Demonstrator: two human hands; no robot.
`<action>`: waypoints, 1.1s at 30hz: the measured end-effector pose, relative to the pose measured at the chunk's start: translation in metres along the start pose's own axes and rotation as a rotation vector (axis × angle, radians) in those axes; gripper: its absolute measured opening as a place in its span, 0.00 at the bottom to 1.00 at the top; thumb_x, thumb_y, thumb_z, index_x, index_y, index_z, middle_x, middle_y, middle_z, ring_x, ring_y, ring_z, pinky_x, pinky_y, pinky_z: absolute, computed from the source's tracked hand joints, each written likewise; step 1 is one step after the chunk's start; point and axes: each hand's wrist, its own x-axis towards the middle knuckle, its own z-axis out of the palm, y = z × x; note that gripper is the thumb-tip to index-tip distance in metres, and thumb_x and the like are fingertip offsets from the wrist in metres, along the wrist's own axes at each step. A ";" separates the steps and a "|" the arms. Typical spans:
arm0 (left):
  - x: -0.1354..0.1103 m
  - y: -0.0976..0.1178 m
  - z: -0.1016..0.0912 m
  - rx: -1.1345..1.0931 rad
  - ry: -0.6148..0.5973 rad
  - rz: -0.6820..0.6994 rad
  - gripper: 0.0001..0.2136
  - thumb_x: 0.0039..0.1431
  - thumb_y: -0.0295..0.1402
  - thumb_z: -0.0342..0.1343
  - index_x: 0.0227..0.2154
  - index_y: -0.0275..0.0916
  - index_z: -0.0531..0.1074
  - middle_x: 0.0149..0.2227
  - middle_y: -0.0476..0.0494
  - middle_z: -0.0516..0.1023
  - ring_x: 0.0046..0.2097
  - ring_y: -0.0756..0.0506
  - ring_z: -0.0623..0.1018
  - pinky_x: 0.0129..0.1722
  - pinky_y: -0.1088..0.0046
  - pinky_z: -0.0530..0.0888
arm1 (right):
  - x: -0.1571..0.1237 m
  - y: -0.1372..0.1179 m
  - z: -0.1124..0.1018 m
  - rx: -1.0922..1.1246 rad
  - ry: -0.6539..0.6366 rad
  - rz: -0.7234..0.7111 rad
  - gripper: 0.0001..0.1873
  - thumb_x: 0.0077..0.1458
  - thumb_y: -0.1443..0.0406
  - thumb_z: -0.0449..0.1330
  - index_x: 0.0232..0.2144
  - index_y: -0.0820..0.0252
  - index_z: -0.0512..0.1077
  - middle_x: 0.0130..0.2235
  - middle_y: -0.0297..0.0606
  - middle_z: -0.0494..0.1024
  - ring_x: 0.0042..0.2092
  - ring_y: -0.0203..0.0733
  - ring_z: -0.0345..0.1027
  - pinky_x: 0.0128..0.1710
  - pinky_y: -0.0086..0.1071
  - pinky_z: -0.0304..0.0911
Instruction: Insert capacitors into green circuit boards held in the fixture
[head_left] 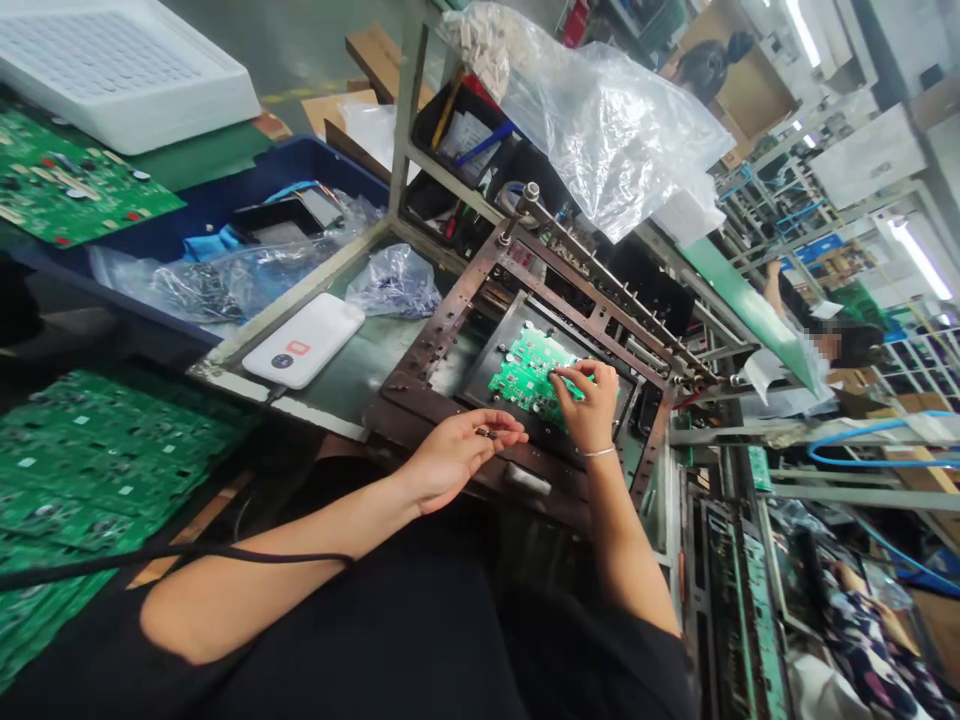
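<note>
A green circuit board (525, 372) dotted with small components lies in a black tray (484, 385), which sits inside a brown metal frame (420, 385). Over the board's right part is my right hand (591, 400), its thumb and forefinger pinched at a small dark component (553, 375) against the board's surface. My left hand (459, 455) hovers palm up at the frame's near edge, fingers curled around a few small component parts (487, 433) with thin metallic leads. The exact kind of these parts is too small to tell.
To the left are a white power bank (304, 340) with a cable, a clear plastic bag (394, 282), a blue bin (300, 160) and stacked green boards (97, 470). Behind the frame, a shelf carries a big plastic bag (600, 130). Other people work at the right.
</note>
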 end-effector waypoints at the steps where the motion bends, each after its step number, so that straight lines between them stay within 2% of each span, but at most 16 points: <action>1: -0.001 0.001 -0.001 -0.008 -0.002 -0.006 0.09 0.51 0.17 0.54 0.33 0.31 0.75 0.39 0.39 0.81 0.45 0.46 0.80 0.51 0.75 0.71 | 0.001 0.004 0.004 -0.019 -0.006 -0.009 0.06 0.57 0.61 0.62 0.35 0.52 0.79 0.37 0.37 0.73 0.40 0.42 0.63 0.42 0.39 0.57; 4: -0.001 0.001 -0.004 -0.010 -0.004 -0.016 0.04 0.58 0.21 0.54 0.34 0.30 0.73 0.38 0.35 0.81 0.42 0.46 0.81 0.48 0.75 0.73 | 0.003 0.010 0.011 -0.033 -0.029 -0.034 0.06 0.57 0.61 0.62 0.35 0.52 0.79 0.38 0.37 0.73 0.40 0.41 0.62 0.41 0.38 0.55; 7: 0.000 0.000 -0.008 0.016 -0.036 -0.010 0.03 0.59 0.24 0.56 0.34 0.29 0.72 0.35 0.35 0.81 0.37 0.46 0.82 0.42 0.76 0.75 | 0.004 0.010 0.014 -0.034 -0.034 -0.038 0.06 0.57 0.61 0.62 0.34 0.52 0.79 0.38 0.37 0.73 0.40 0.41 0.61 0.41 0.38 0.54; 13: 0.002 -0.002 -0.014 0.058 -0.109 -0.009 0.15 0.53 0.38 0.65 0.34 0.30 0.71 0.31 0.39 0.80 0.30 0.48 0.80 0.29 0.78 0.73 | 0.004 0.009 0.015 -0.048 -0.039 -0.029 0.06 0.57 0.60 0.62 0.34 0.52 0.79 0.38 0.37 0.73 0.40 0.41 0.61 0.42 0.38 0.53; 17: 0.002 -0.002 -0.015 0.101 -0.107 0.005 0.19 0.48 0.44 0.67 0.32 0.32 0.72 0.28 0.43 0.78 0.26 0.51 0.75 0.24 0.80 0.68 | 0.003 0.009 0.016 -0.054 -0.052 -0.012 0.07 0.57 0.59 0.62 0.34 0.52 0.79 0.38 0.37 0.72 0.40 0.41 0.61 0.42 0.38 0.53; 23: 0.002 -0.002 -0.016 0.157 -0.030 0.022 0.19 0.45 0.45 0.68 0.31 0.31 0.75 0.24 0.49 0.70 0.22 0.56 0.65 0.20 0.81 0.55 | 0.006 0.008 0.011 -0.125 -0.060 -0.097 0.05 0.58 0.60 0.62 0.34 0.50 0.79 0.39 0.37 0.73 0.43 0.42 0.60 0.44 0.39 0.51; 33: 0.001 -0.003 -0.018 0.144 -0.021 0.023 0.19 0.44 0.43 0.69 0.32 0.32 0.76 0.26 0.49 0.70 0.24 0.56 0.65 0.22 0.79 0.55 | 0.024 0.007 -0.002 -0.264 -0.149 -0.312 0.06 0.59 0.60 0.61 0.32 0.50 0.77 0.42 0.37 0.73 0.46 0.43 0.60 0.47 0.41 0.50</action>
